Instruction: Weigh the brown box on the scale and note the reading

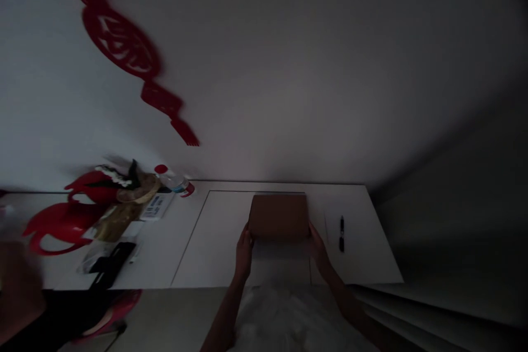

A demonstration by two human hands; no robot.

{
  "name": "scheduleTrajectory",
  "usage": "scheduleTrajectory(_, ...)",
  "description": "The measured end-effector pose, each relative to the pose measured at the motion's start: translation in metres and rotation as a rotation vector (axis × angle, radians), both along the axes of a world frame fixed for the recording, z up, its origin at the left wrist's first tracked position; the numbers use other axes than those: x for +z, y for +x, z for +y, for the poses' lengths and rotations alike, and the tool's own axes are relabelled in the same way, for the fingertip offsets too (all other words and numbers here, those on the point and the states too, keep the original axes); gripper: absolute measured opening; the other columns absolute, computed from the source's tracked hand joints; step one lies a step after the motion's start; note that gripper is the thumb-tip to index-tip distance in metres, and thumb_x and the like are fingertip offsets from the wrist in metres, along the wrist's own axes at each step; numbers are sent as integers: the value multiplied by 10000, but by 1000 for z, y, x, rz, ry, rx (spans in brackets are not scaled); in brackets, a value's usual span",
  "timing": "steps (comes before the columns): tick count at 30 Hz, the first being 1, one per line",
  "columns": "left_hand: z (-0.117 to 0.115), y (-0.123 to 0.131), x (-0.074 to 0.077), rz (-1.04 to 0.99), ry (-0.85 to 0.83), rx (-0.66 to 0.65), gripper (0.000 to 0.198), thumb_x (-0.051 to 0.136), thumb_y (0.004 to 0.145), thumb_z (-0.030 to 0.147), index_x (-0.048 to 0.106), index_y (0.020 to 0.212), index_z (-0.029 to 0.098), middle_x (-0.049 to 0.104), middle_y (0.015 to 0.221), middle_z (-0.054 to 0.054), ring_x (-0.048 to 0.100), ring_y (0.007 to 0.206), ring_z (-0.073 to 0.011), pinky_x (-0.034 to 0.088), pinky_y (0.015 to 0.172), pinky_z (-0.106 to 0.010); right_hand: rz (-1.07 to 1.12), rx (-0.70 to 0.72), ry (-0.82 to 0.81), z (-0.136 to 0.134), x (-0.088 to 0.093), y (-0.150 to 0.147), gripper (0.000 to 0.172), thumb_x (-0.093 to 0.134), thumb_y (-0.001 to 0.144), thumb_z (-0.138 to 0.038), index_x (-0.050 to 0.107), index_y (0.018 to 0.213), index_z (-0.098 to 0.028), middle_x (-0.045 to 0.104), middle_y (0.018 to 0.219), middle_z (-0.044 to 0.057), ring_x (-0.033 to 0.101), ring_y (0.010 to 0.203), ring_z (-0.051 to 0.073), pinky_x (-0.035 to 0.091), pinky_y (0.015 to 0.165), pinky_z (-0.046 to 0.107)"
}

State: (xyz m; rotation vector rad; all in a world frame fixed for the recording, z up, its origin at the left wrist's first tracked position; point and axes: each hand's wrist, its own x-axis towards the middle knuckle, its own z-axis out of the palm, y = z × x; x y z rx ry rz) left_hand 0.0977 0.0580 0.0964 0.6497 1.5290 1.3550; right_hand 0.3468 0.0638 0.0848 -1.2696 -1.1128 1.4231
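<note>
A brown cardboard box (279,216) is held between my two hands above the white table (223,253), close to the wall. My left hand (245,247) grips its left near corner, and my right hand (317,242) grips the right near corner. The box looks closed from above; its underside is hidden. Beneath it, thin dark lines mark a white sheet or panel (214,220) on the tabletop. To the right of my right hand lies a dark pen (341,234).
At the left stand two red pitcher-like vessels (68,223), a basket (142,190) with flowers, a red-capped bottle (175,181) and a black object (113,264). A red ornament (121,44) hangs on the wall. Another person's arm (18,286) shows at lower left, near a red chair (117,313).
</note>
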Motion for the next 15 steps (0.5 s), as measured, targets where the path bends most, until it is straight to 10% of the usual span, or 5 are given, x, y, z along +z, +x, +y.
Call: scheduleTrajectory(15,-1,-16,-24,325,-13,17,591,319,902,573,460,1371,242,478,1460,-105,458,1325,-218,368,1115,-424,-155,-133,130,6,-13,10,581,552,834,-479,513,1360,-235,567,1363,108,577,1185,238,478,978,408)
